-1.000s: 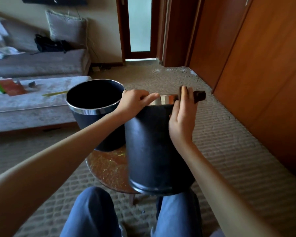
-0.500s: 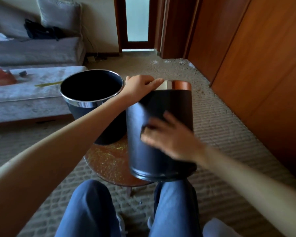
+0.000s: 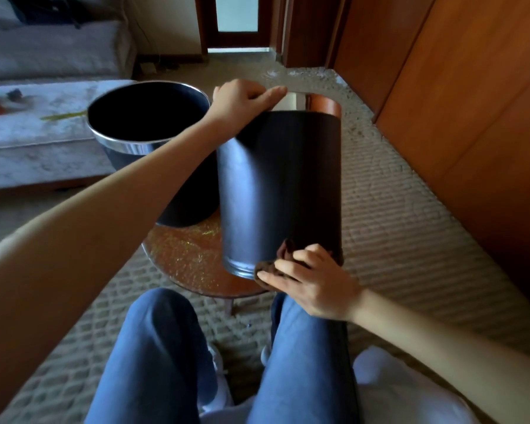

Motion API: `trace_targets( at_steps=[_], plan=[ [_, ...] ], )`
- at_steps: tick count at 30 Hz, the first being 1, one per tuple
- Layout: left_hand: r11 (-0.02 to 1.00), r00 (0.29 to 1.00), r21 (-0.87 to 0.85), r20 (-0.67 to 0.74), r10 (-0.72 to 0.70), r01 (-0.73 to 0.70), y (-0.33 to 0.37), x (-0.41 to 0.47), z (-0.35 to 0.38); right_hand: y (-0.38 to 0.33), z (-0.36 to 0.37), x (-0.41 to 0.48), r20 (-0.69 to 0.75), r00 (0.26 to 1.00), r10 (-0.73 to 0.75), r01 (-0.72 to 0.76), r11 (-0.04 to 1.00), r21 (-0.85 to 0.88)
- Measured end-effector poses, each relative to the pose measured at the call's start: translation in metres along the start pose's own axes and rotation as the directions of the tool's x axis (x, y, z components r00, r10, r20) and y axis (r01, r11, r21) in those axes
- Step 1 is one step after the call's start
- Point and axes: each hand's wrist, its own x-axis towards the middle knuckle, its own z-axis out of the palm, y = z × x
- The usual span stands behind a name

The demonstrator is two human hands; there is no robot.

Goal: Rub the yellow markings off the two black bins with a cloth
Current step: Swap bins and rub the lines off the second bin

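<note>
Left hand [image 3: 245, 101] grips near bin [image 3: 276, 185] rim; right hand [image 3: 312, 280] holds cloth [image 3: 283, 255] at its base. Above cloth we see no yellow. Far bin [image 3: 147, 117] beside left hand: can't tell.

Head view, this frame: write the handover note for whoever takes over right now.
Left grip: holds the chrome top rim of the nearer tall black cylindrical bin.
Right grip: presses a dark brown cloth against that bin's lower wall, fingers curled on it.
Things: the nearer bin sits at the near edge of the small round reddish table; the second black chrome-rimmed bin stands behind it on the left.
Done: no yellow shows on the nearer bin's facing wall; yellow flecks lie on the table.
To do: its hidden sides and the second bin need checking, probably rubbing.
</note>
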Motion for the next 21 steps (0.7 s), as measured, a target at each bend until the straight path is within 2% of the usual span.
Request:
trace_targets(
  at_steps=[7, 9, 12, 16, 19, 21],
  plan=[
    [0.999, 0.998, -0.003, -0.046, 0.034, -0.034, -0.006, 0.004, 0.008, 0.019, -0.015, -0.012, 0.125, 0.989, -0.079, 0.073, 0.996, 0.046],
    [1.0, 0.996, 0.002, -0.081, 0.023, -0.023, -0.013, 0.004, 0.008, 0.031, -0.025, -0.028, 0.129, 0.991, -0.045, 0.042, 0.999, 0.031],
    [1.0, 0.993, 0.015, -0.12, 0.009, -0.007, -0.015, 0.004, 0.009, 0.025, -0.025, -0.011, 0.055, 0.998, 0.013, -0.015, 0.999, 0.046],
    [0.995, 0.975, -0.027, -0.205, 0.085, -0.093, -0.007, -0.005, 0.018, 0.003, -0.014, 0.023, 0.11, 0.992, -0.056, 0.053, 0.998, 0.032],
    [0.989, 0.945, 0.018, -0.293, 0.149, -0.15, -0.008, -0.012, 0.022, 0.02, -0.024, -0.019, 0.167, 0.985, -0.049, 0.042, 0.998, 0.045],
    [0.989, 0.938, 0.02, -0.314, 0.146, -0.148, -0.011, -0.012, 0.021, 0.029, -0.031, -0.045, 0.157, 0.988, -0.013, 0.009, 1.0, 0.024]
  ],
)
